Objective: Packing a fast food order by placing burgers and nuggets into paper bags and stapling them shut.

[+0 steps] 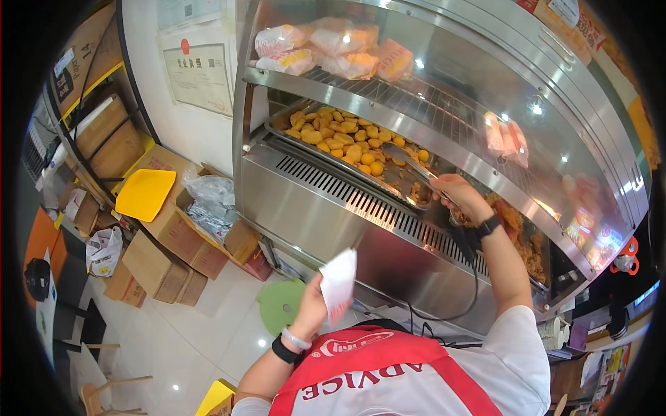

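Observation:
My right hand (pixel 460 195) grips metal tongs (pixel 416 167) inside a lit glass-and-steel food warmer (pixel 312 192). The tips of the tongs rest among yellow-brown fried nuggets (pixel 343 139) and round yellow balls (pixel 375 168) in a metal tray (pixel 327 156). Crumbs and small fried bits lie at the tray's near right end. Low in front of the cabinet, my left hand (pixel 310 304) holds a white paper bag (pixel 339 283) with red print; its opening cannot be made out. Larger fried chicken pieces (pixel 533 255) lie in another tray to the right, partly behind my right arm.
Wrapped food packets (pixel 343 41) sit on the wire shelf (pixel 416 99) above, behind a steel rail (pixel 364 99). A black cable (pixel 476 291) hangs down the cabinet front. By my left hand is a green stool (pixel 281 307). Cardboard boxes (pixel 156 268) crowd the floor at left.

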The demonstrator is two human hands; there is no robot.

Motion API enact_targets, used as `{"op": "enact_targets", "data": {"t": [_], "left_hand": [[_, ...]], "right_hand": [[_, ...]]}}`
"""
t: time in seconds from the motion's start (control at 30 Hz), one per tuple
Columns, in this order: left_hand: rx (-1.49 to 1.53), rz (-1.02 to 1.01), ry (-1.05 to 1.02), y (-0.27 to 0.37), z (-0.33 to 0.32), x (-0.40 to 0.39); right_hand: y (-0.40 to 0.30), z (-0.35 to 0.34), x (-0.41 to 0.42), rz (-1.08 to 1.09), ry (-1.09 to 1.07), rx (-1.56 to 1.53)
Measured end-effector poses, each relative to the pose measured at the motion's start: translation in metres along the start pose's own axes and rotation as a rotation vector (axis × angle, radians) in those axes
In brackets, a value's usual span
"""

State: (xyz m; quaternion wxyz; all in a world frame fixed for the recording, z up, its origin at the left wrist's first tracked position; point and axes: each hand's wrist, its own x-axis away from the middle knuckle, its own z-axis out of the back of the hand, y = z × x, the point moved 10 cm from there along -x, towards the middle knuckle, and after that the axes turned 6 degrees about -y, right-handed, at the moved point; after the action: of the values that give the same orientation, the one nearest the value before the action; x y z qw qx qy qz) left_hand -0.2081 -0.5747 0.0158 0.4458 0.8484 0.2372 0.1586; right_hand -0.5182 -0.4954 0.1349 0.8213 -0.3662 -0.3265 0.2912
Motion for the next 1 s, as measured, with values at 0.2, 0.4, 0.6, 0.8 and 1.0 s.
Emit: {"op": "enact_targets", "data": {"t": [0.2,0.4,0.6,0.8,1.0], "left_hand": [[-0.788,-0.393,0.282,0.055,0.017,-0.043],[-0.990,-0.638,0.140,0.067,-0.051,-0.058],[0.037,-0.264,-0.010,-0.008,-0.061,-0.090],[0.358,-0.235,-0.129,-0.009,-0.083,-0.085],[0.423,-0.128,-0.260,-0.011,-0.094,-0.080]], "right_hand": [[-0.003,-0.038,0.090,-0.040,-0.427,-0.371],[-0.019,-0.049,0.150,-0.116,-0.387,0.011],[-0.042,-0.035,0.189,0.183,-0.167,0.637],[-0.091,0.081,0.265,0.404,0.376,0.368],[-0.152,0.254,0.353,0.238,1.230,0.749]]}}
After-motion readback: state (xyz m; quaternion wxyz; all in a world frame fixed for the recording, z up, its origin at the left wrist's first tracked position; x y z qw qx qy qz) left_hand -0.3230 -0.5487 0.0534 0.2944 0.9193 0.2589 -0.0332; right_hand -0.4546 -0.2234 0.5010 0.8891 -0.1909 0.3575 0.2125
